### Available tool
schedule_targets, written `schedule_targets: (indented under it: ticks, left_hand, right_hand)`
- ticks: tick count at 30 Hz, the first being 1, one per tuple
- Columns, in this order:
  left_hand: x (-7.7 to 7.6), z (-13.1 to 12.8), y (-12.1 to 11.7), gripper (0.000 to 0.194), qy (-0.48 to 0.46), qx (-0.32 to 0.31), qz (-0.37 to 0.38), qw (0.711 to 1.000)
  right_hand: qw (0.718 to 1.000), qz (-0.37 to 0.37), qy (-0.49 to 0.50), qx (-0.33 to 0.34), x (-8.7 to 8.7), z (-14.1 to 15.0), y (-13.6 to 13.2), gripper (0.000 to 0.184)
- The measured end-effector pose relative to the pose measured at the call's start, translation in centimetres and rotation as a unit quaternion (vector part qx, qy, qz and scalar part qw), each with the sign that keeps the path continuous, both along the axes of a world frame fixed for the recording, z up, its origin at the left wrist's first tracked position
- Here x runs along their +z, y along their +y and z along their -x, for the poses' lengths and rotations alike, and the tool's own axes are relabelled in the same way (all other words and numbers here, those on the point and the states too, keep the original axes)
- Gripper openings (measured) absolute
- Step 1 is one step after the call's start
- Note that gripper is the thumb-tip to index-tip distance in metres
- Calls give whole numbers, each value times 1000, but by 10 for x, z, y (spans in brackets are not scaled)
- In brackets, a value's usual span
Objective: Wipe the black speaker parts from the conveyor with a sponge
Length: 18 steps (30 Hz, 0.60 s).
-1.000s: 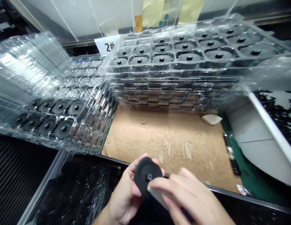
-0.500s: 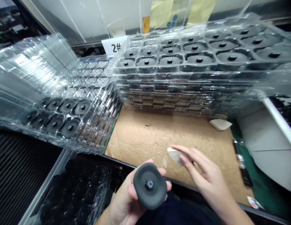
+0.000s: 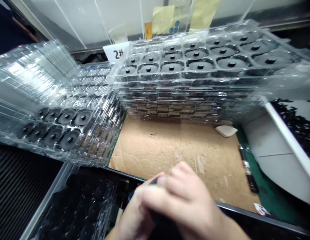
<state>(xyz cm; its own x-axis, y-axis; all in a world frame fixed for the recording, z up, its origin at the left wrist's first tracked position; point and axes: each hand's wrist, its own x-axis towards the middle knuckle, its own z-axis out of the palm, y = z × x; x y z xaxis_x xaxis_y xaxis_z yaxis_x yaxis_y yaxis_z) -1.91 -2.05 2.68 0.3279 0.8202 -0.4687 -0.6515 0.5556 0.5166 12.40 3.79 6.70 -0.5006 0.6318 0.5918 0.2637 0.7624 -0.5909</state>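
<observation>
My two hands are together low in the middle of the view, smeared a little by motion. In my left hand (image 3: pixel 132 213) is a dark grey rounded rubbery disc (image 3: pixel 154 181); only a dark sliver of it shows between the hands. My right hand (image 3: pixel 182 200) lies curled over the disc, fingers bent. The small white wedge-shaped pad that it pinched half a second ago is hidden now. Both hands are at the near edge of a brown cardboard sheet (image 3: pixel 140 143).
Stacked clear plastic trays (image 3: pixel 169 90) with grey discs stand at the back, more trays (image 3: pixel 95 133) at the left. Another white wedge (image 3: pixel 226 130), a black pen (image 3: pixel 248 170) and a white bin (image 3: pixel 277 146) of black parts are on the right. A dark tray (image 3: pixel 77 203) sits lower left.
My right hand has moved left and toward me, onto the disc in my left hand, covering disc and pad. The view has shifted slightly, and a person's arm now shows at upper left.
</observation>
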Motion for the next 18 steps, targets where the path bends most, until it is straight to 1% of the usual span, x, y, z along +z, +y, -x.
schedule_targets:
  ticks: [1, 2, 3, 4, 5, 7, 8, 9, 10, 11, 13, 15, 16, 17, 18]
  left_hand:
    - [-1, 2, -1, 44, -17, 20, -2, 1000]
    - [-3, 4, -2, 48, -35, 40, -1, 999]
    - [-4, 5, -4, 52, -52, 56, 4, 997]
    - [-6, 7, -5, 54, -70, 68, 7, 995]
    - [-7, 8, -6, 55, -87, 76, 9, 993]
    - [-8, 8, -8, 52, -116, 74, 5, 990]
    - [-9, 8, -8, 51, -134, 69, -2, 989]
    - [-9, 7, -8, 51, -149, 61, -7, 987]
    - [-8, 7, -8, 51, -160, 51, -11, 986]
    - [-8, 6, -7, 50, -168, 44, -13, 985]
    - [-7, 5, -6, 48, -180, 32, -18, 983]
    - [-7, 3, -5, 47, -180, 30, -27, 983]
    - [-8, 3, -5, 47, -169, 32, -39, 984]
    - [-9, 3, -5, 47, -138, 37, -64, 988]
    - [-12, 3, -5, 47, -80, 44, -102, 991]
  right_hand:
    - [998, 55, -24, -7, -7, -4, 8, 29]
    - [991, 120, -46, -25, -21, -9, 15, 27]
    - [981, 180, -52, -54, -38, -16, 22, 25]
    - [972, 216, -50, -83, -58, -23, 27, 24]
    - [965, 234, -46, -107, -79, -29, 30, 24]
    - [958, 236, -43, -158, -115, -36, 28, 27]
    - [954, 232, -39, -187, -128, -37, 23, 29]
    - [949, 228, -33, -214, -136, -37, 16, 29]
    - [945, 224, -26, -237, -140, -36, 8, 29]
    - [941, 222, -18, -253, -140, -35, -1, 28]
    - [939, 224, -9, -261, -132, -33, -16, 25]
    - [942, 230, -11, -242, -122, -32, -28, 24]
    - [945, 233, -15, -228, -119, -32, -33, 23]
    - [948, 236, -19, -213, -117, -32, -37, 23]
    - [950, 237, -23, -202, -117, -32, -40, 24]
